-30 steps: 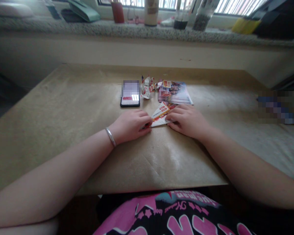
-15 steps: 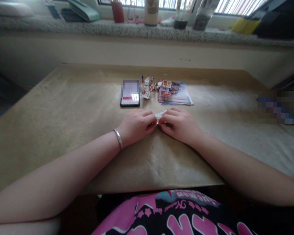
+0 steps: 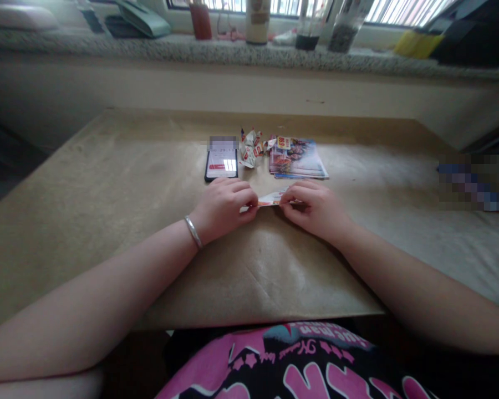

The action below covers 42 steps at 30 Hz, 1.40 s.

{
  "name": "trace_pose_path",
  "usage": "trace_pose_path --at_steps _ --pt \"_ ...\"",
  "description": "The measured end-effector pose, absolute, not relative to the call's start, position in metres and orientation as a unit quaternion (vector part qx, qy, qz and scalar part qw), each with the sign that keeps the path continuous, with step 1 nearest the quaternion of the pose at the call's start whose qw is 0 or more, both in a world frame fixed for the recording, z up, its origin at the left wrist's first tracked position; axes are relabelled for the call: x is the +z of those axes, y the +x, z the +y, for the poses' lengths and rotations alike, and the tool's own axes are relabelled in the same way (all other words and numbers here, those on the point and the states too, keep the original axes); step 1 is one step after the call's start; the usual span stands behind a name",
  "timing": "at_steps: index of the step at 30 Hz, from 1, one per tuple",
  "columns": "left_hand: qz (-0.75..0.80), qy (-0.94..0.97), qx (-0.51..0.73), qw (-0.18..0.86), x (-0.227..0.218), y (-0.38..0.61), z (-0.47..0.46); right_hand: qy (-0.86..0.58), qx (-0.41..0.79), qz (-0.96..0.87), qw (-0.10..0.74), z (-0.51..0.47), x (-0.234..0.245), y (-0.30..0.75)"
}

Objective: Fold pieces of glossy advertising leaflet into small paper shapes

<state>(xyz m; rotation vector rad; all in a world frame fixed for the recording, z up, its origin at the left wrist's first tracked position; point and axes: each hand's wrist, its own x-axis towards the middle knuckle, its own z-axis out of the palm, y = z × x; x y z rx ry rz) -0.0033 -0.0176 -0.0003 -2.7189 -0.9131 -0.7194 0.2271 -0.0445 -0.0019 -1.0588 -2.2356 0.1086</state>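
A small folded piece of printed paper, white with red and orange marks, lies low over the brown table between my two hands. My left hand, with a silver bracelet at the wrist, has its fingers curled and pinches the paper's left end. The paper's right end is pinched by the closed fingers of my right hand. Most of the paper is hidden under my fingers.
Behind my hands lie a phone with a lit screen, several crumpled folded paper pieces and a stack of printed leaflets. A stone ledge at the back carries bottles, jars and bags. A blurred object sits at the right.
The paper was folded down from a larger flat shape into a narrow strip. My hands came together over it, then drew slightly apart along it.
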Motion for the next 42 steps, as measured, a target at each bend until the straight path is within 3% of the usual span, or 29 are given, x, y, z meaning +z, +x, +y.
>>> trace_pose_path --at_steps 13,25,33,42 --pt "-0.302 -0.915 -0.251 0.093 -0.001 -0.015 -0.006 -0.446 0.058 -0.819 0.357 -0.040 0.002 0.244" --pt "-0.349 -0.907 -0.218 0.085 -0.002 -0.019 -0.005 -0.435 0.009 -0.837 0.332 -0.039 0.000 0.242" --pt "-0.267 -0.928 -0.232 0.119 -0.002 -0.003 -0.014 -0.409 -0.008 -0.865 0.291 -0.044 -0.001 0.216" --pt "-0.265 -0.931 -0.207 0.144 -0.001 0.000 -0.016 -0.426 0.028 -0.848 0.315 -0.041 -0.004 0.219"
